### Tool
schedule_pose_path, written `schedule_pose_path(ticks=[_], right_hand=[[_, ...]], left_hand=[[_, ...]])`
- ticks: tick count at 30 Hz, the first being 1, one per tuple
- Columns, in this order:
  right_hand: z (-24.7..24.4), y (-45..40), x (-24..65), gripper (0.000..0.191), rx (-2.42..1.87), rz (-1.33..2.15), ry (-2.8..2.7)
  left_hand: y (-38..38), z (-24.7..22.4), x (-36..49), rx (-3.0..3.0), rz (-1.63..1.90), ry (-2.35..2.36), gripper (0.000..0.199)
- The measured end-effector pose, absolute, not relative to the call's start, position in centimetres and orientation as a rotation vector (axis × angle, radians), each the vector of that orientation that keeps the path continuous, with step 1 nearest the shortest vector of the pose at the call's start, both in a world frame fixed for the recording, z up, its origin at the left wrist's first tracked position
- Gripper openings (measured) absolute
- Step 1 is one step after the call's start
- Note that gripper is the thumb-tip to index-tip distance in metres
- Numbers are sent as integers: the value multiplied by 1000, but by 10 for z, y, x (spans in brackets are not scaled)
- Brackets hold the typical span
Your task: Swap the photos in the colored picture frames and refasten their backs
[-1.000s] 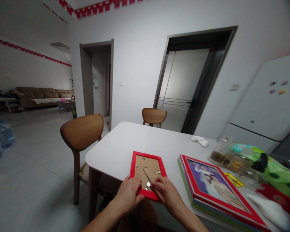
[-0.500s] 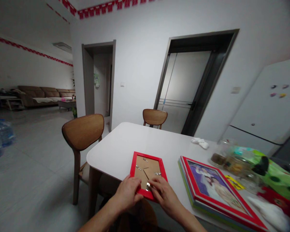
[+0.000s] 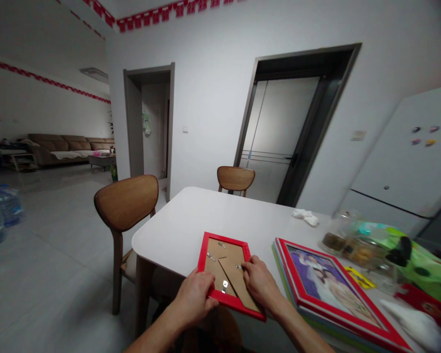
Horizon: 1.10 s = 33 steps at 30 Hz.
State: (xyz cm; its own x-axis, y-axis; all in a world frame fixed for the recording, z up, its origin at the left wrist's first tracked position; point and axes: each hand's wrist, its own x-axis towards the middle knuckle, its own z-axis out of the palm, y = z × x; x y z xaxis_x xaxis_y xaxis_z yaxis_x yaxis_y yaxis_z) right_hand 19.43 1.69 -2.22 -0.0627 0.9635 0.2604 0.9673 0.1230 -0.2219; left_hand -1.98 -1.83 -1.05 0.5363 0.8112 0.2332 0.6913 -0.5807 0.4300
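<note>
A small red picture frame [image 3: 232,305] lies back side up at the near edge of the white table, its brown backing board [image 3: 226,274] showing several metal clips. My left hand [image 3: 196,291] grips the frame's lower left corner, thumb on the near edge. Over the right side, my right hand [image 3: 259,282] has its fingers bent together at the metal clip [image 3: 238,266] there; whether they pinch it is hidden. Another metal clip [image 3: 225,286] near the bottom edge is uncovered. To the right lies a stack of larger frames, the top one red [image 3: 297,287] with a photo of people.
The white table [image 3: 183,215] reaches away from me. Along its right side are a crumpled white tissue [image 3: 306,216], glass jars [image 3: 360,247], a yellow card [image 3: 360,278] and a green bag [image 3: 429,267]. Wooden chairs [image 3: 128,202] stand at the left and far sides.
My right hand has moved up and right, from the bottom clip to the clip at the right side. My left hand stays at the lower left corner.
</note>
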Motion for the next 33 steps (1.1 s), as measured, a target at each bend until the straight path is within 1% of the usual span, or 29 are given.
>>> schedule_pose_path(ticks=[7,16,21,25,27,30,33], right_hand=[[-26,7,200,29,-1769,21,-2028],[-27,3,196,26,-1813,-3,-1995],[-26,2,198,29,-1844,-16,-2020],[-17,2,189,27,-1854,-142,-2044],[-12,5,175,27,-1764,-103,-2067],[-11,18,148,30,-1607,59,-2158],[-16,32,127,31,-1574,86,-2220]], left_hand=[[-28,-2,-19,2489,564,1267,28],[-30,-8,-21,2459,613,1268,35],[-29,-10,-21,2480,600,1265,32],[-29,-10,-20,2476,571,1272,28],[-30,-9,-20,2471,554,1277,25],[-31,-8,-20,2472,551,1268,21],[-32,-8,-21,2471,559,1239,21]])
